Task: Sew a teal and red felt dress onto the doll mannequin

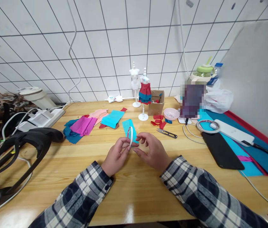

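Observation:
My left hand (119, 155) pinches a narrow roll of white tape (131, 136), which stands on edge between thumb and fingers. Close to its right side is my right hand (151, 150), fingers bent and thumb apart from the forefinger; I see nothing between them. Behind the tape lies a light blue piece of cloth (127, 125), partly hidden by the roll and my fingers. A pair of thread snips (167, 133) rests on the table beyond my right hand.
Two small white dress forms (135, 80) stand behind, one in a red and blue dress (145, 93). Nearby are a cardboard box (156, 106), a pink bowl (171, 113) and red scraps (159, 120). Folded cloth (84, 125) lies left; a black phone (221, 150) lies right.

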Motion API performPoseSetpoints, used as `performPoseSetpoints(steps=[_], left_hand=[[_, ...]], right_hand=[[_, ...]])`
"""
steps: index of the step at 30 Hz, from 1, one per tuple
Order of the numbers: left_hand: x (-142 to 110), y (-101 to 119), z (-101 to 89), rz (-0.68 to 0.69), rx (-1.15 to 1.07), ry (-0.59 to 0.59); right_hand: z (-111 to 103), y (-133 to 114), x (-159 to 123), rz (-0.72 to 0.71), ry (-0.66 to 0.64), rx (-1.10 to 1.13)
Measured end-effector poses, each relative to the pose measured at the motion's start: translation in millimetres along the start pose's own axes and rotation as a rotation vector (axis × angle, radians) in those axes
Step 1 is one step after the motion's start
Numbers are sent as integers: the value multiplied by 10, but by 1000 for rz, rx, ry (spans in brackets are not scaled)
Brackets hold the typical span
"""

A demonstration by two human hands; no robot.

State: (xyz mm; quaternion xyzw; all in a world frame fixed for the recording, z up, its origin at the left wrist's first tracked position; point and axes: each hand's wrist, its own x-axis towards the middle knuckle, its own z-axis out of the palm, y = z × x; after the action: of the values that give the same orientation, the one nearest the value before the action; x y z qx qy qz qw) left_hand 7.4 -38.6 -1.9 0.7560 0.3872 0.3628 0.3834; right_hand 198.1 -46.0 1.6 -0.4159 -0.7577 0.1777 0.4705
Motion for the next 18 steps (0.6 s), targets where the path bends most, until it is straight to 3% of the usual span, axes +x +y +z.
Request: performPoseSetpoints(steps=[6, 9, 18], left_hand=[[-2, -12, -31, 239, 417, -29], [-2, -2, -38, 318, 519, -23], [-9, -27, -37, 250, 691, -33]], right_hand=[[10, 30, 11, 97, 23, 87], [12, 38, 11, 94, 27, 82], [7, 66, 7, 98, -82, 115]])
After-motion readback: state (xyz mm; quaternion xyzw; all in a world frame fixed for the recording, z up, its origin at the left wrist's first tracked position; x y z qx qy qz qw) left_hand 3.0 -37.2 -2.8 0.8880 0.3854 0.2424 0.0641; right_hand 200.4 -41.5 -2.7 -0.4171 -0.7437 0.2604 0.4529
